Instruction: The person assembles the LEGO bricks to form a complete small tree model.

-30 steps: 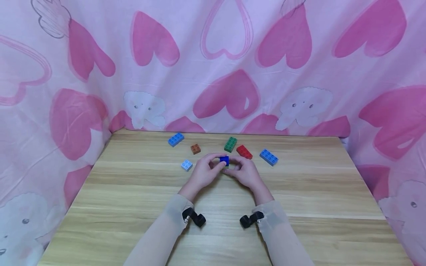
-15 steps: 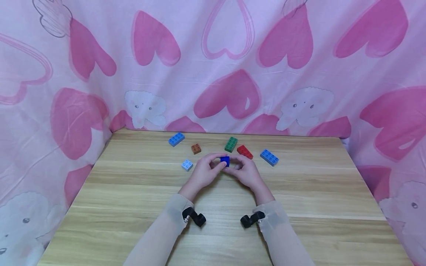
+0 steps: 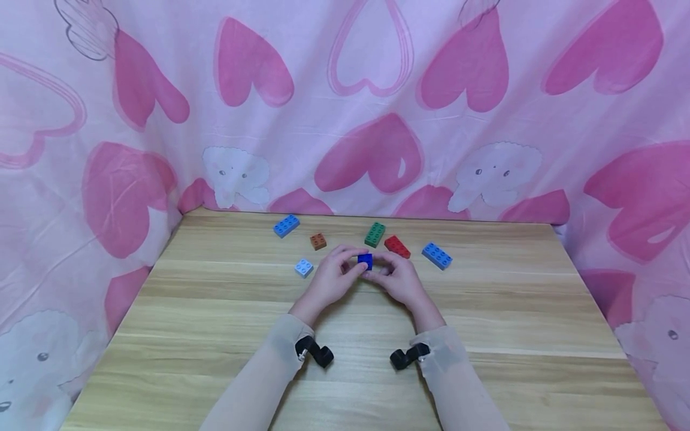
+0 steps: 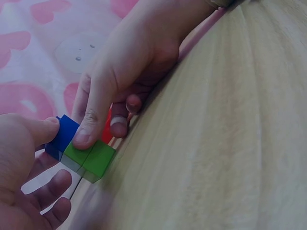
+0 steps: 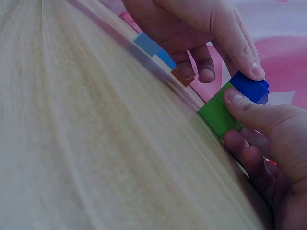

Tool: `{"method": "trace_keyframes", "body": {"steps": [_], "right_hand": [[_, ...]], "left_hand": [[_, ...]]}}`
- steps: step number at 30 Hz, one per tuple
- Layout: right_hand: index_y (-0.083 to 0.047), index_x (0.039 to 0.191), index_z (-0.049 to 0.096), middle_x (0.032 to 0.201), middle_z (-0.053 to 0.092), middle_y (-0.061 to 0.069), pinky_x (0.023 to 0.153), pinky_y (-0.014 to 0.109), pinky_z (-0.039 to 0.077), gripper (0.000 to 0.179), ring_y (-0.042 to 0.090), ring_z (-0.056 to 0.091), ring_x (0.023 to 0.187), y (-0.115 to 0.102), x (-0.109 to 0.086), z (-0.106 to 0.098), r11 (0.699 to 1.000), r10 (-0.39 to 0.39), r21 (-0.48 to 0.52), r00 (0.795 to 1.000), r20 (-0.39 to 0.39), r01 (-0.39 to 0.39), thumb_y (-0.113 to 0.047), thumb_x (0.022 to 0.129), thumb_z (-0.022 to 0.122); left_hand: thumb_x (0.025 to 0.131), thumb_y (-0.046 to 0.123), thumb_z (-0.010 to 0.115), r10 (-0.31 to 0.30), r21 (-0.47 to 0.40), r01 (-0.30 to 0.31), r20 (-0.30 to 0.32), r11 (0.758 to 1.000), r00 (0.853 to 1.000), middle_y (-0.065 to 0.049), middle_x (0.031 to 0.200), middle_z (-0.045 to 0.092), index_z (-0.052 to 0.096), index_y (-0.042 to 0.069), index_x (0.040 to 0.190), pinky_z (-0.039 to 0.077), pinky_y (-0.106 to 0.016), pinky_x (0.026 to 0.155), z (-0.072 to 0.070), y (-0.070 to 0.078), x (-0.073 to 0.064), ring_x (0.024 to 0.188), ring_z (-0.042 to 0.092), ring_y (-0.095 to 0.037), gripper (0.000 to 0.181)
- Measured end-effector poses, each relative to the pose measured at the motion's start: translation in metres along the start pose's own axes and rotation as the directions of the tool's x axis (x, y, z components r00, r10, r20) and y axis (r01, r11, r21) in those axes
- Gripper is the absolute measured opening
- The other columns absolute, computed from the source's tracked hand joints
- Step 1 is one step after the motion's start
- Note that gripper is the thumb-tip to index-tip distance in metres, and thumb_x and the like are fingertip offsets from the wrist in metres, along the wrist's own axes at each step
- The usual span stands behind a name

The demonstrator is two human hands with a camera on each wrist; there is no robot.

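Stack, upright near the tabletop's far edge, is pinched: blue brick by left hand, green bricks below by right hand.

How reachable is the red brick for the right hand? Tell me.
Probably yes: the red brick lies just beyond the right hand with no other brick between, though that hand pinches the green blocks and may need to release them first.

left of the gripped brick stack lie the nearer four-stud brick, the farther four-stud brick behind it and, farthest back, the left eight-stud brick; behind the grip, the middle eight-stud brick; rightward (past the oblong brick), the right eight-stud brick.
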State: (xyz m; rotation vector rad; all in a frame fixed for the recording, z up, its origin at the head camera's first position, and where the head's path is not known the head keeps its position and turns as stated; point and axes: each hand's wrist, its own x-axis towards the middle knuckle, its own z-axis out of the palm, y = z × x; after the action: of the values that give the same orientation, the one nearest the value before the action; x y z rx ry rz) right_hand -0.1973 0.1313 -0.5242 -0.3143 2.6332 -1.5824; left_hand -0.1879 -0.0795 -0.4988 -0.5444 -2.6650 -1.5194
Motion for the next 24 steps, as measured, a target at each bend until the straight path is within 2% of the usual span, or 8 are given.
{"method": "trace_keyframes", "body": {"steps": [13,16,20,24], "right_hand": [[-0.018,0.136,0.077,0.116,0.076,0.002,0.068,0.030,0.052,0.044,0.022,0.063,0.080,0.000,-0.001,-0.001,1.000,0.006,0.000,1.000,0.001,-0.006,-0.031,0.095,0.089],[-0.019,0.136,0.077,0.114,0.075,0.001,0.068,0.030,0.052,0.045,0.022,0.063,0.080,0.000,-0.002,-0.001,1.000,0.020,0.001,1.000,0.006,-0.020,-0.032,0.095,0.089],[-0.019,0.136,0.077,0.114,0.075,0.001,0.070,0.032,0.052,0.046,0.023,0.062,0.082,0.000,-0.002,-0.001,1.000,0.027,0.012,1.000,0.008,-0.027,-0.033,0.094,0.090],[-0.017,0.137,0.077,0.117,0.076,0.002,0.071,0.033,0.053,0.047,0.024,0.062,0.085,-0.002,-0.003,-0.001,1.000,0.018,0.023,1.000,0.018,-0.019,-0.033,0.094,0.090]], "left_hand": [[0.109,0.023,0.072,0.018,-0.022,-0.017,0.034,1.000,0.999,-0.001,0.133,0.069,0.073,0.015,0.144,0.058,-0.034,0.089,-0.006,0.000,0.000,0.103,0.065,-0.015,0.035],[0.109,0.022,0.071,0.019,-0.040,-0.018,0.025,0.999,1.000,-0.004,0.136,0.067,0.072,0.017,0.145,0.059,-0.037,0.089,-0.010,-0.001,0.000,0.102,0.066,-0.017,0.037],[0.107,0.019,0.072,0.004,-0.055,-0.008,-0.069,0.998,0.998,-0.014,0.136,0.066,0.070,0.017,0.146,0.060,-0.040,0.089,-0.021,-0.006,0.003,0.101,0.066,-0.021,0.039],[0.105,0.013,0.072,-0.015,-0.018,0.011,-0.221,1.000,0.975,-0.023,0.127,0.066,0.071,0.009,0.143,0.058,-0.041,0.085,-0.041,-0.015,0.008,0.094,0.065,-0.025,0.038]]}}
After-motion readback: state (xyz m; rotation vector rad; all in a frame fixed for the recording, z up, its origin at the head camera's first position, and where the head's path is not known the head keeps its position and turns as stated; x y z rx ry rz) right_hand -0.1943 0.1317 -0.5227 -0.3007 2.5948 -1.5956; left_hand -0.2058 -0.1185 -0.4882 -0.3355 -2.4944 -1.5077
